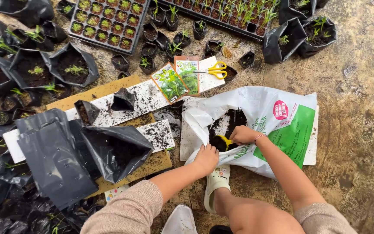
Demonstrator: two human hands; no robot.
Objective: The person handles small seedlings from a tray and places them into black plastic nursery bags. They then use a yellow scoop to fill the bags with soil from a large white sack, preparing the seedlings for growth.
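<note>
At centre frame, the right hand [242, 134] had its fingers wrapped around a yellow scoop [225, 141] sunk in dark soil [227, 124] inside the white bag [278, 130]; the left hand [206, 158], fingers curled, gripped the bag's open edge, right of an open black grow bag [113, 149].

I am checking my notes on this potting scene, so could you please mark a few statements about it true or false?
1. The right hand holds a yellow scoop in the soil bag. True.
2. The left hand rests on the scissors. False: it holds the bag's edge; the scissors lie apart, beside the seed packets.
3. The large black grow bag stands open with soil inside. True.
4. The seedling tray is bare of plants. False: its cells hold green seedlings.
</note>
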